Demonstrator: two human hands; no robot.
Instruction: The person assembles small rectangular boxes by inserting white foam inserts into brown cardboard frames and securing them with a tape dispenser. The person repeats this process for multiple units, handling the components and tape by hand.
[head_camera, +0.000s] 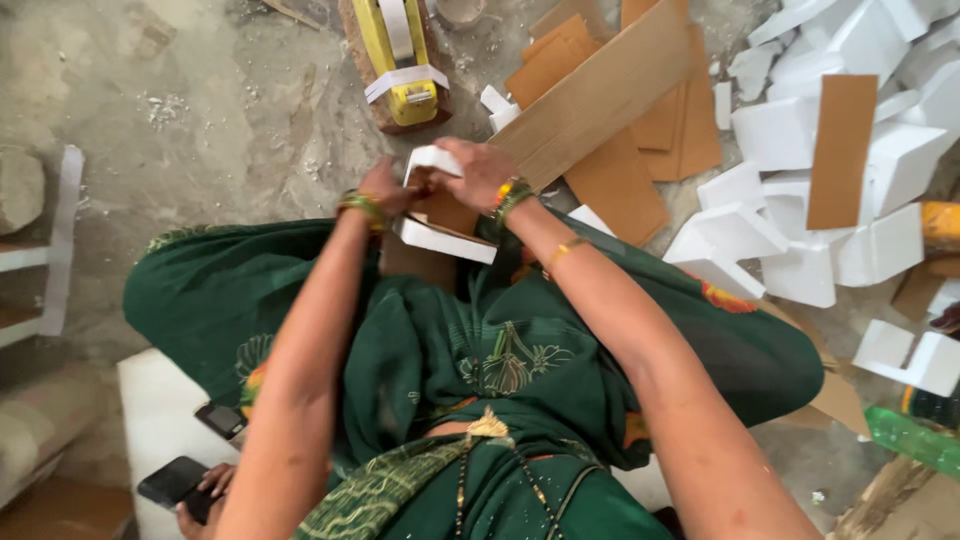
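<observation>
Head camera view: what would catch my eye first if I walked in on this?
Probably the two hands, left and right, meeting at the centre over a green-draped lap, gripping a white foam and brown cardboard piece. To the right lies a heap of white foam corner blocks with cardboard strips on the dusty floor. At the top stands a yellow tape dispenser.

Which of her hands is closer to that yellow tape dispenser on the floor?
Left, narrowly. The left hand sits just below the yellow tape dispenser; the right hand is below and to its right.
</observation>
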